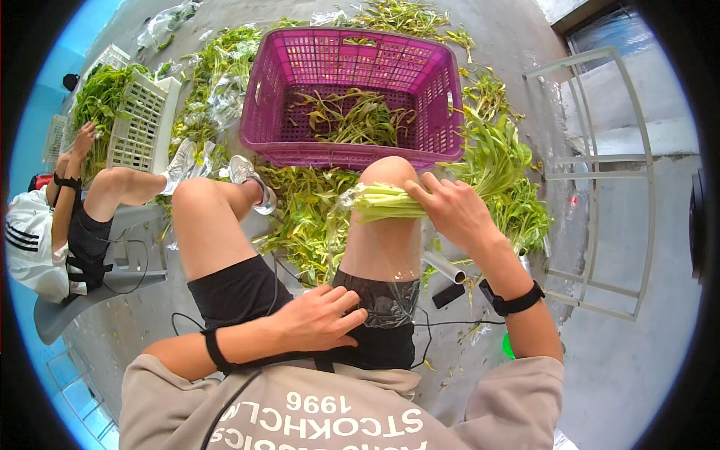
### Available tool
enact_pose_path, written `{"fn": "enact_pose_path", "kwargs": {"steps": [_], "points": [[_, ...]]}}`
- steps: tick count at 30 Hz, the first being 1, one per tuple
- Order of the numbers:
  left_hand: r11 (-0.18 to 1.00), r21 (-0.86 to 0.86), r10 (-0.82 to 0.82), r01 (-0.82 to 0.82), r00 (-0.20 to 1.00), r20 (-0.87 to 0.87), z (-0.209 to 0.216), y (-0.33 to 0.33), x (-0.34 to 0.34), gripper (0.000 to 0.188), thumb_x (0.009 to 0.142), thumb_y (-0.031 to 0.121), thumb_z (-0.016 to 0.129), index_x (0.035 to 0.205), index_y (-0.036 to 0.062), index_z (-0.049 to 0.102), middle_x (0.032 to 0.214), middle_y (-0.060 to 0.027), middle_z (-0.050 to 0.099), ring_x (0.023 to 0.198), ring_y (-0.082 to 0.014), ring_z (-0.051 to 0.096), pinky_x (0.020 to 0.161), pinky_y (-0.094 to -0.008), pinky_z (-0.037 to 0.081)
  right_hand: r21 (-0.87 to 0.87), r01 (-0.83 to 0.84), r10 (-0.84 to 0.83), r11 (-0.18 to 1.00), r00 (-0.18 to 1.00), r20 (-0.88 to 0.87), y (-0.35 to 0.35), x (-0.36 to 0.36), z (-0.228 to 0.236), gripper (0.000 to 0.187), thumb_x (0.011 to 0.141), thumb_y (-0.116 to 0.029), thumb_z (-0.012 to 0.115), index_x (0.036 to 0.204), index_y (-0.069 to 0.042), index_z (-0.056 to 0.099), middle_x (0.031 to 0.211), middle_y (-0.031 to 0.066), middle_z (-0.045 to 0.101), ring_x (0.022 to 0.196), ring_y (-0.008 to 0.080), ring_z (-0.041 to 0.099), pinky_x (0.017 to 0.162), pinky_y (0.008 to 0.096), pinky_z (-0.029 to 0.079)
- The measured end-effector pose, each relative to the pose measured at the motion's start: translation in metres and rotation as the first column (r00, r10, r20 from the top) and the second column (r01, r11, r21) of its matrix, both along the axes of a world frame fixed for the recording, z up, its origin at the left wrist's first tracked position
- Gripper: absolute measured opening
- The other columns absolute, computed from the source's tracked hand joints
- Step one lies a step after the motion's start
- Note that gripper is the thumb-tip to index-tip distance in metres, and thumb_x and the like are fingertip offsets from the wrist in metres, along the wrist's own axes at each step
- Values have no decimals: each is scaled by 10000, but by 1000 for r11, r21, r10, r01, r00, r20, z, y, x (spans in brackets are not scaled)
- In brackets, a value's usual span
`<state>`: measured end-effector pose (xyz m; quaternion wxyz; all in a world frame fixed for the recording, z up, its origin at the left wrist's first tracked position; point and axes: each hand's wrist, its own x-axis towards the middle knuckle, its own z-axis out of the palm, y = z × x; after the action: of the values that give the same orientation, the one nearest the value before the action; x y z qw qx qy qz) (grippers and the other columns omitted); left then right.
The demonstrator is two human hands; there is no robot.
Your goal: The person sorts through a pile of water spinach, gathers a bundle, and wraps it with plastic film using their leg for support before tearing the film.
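Note:
A bundle of leafy greens (386,203) with pale stems lies across my right thigh, its leaves (499,157) pointing right. My right hand (454,210) is closed around the stems. Thin clear plastic film (386,300) wraps the cut stem ends and drapes down over the thigh onto my black shorts. My left hand (319,321) rests over my lap, its fingers loosely bent and the thumb apart. Those fingertips come up to the film's lower left edge; whether they touch it I cannot tell.
A purple crate (352,156) with some greens (360,120) inside stands ahead. Loose greens (300,217) cover the floor around it. To the left a seated person (56,232) works beside a white crate (139,124). A metal frame (637,180) stands right; a metal tube (444,268) and cables lie nearby.

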<state>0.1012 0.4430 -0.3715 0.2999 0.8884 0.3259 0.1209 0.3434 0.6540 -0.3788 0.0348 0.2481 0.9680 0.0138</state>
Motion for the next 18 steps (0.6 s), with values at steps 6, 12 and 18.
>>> {"fn": "enact_pose_path", "kwargs": {"steps": [6, 12, 18], "points": [[957, 131, 244, -258, 963, 115, -25, -15, 17, 475, 777, 354, 822, 1115, 120, 585, 983, -66, 560, 828, -229, 582, 719, -348, 486, -20, 20, -20, 1000, 1000, -19, -2, -5, 2, 434, 837, -61, 614, 1248, -107, 480, 956, 90, 584, 803, 268, 672, 663, 373, 549], [955, 250, 131, -157, 984, 118, -13, -7, 4, 238, 777, 143, 707, 1007, 101, 663, 1001, -63, 632, 860, -193, 623, 759, -339, 500, -39, 34, -34, 999, 999, 15, -3, -2, 1, 435, 850, -77, 616, 1263, -116, 486, 985, 108, 643, 767, 260, 704, 637, 364, 569], [926, 268, 171, -267, 927, 333, 30, 1, 5, 204, 758, 82, 711, 940, 44, 627, 994, -103, 653, 885, -259, 664, 851, -408, 545, -34, 24, -26, 999, 997, -71, 1, -4, -4, 422, 862, -85, 604, 1267, -121, 488, 902, 93, 640, 747, 261, 709, 607, 365, 571]]}}
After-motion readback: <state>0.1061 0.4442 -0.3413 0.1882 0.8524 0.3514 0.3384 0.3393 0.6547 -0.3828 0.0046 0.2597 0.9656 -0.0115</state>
